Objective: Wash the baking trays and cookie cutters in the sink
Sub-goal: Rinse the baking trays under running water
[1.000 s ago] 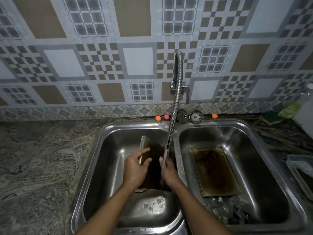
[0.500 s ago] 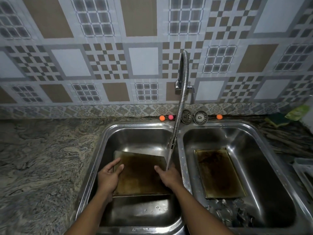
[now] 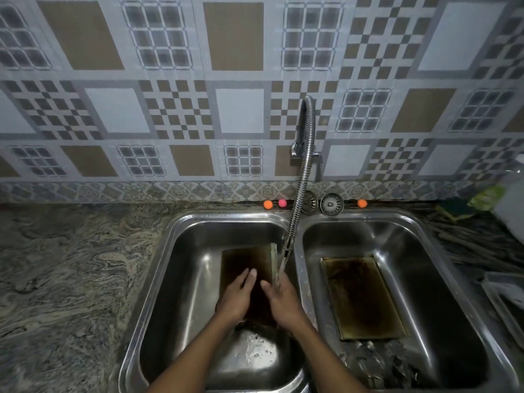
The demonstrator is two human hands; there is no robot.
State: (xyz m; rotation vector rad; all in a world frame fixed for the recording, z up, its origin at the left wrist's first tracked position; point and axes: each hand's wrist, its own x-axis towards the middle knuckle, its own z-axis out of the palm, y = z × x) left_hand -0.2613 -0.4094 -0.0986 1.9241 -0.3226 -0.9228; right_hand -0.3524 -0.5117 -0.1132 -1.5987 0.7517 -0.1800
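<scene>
Patterned wall tiles backed a double steel sink [image 3: 175, 245] set in a marbled stone table [image 3: 65, 279]. Step in hand looked like rinsing the first baking tray [image 3: 243, 262], tilted in the left basin under the flexible tap hose [image 3: 297, 199], with water running at its right rim. Left hand [image 3: 236, 297] lay flat on the tray's dark face, fingers [image 3: 251, 275] straight and close together. Right hand [image 3: 279, 300] was at the tray's right edge; whether it gripped the rim could not be told. Second baking tray [image 3: 363, 296] lay flat in the right basin, still grimy, with cookie cutters [image 3: 377, 361] piled at that basin's near edge, shapes blurred. Next move likely called for scrubbing or turning the tray under the stream. Hose nozzle hung close to the right hand and could get knocked. Two strainer plugs [image 3: 331, 204] and small coloured balls [image 3: 268, 204] sat at the sink's far rim; a sponge [image 3: 453, 208] lay toward the table's far right corner.
</scene>
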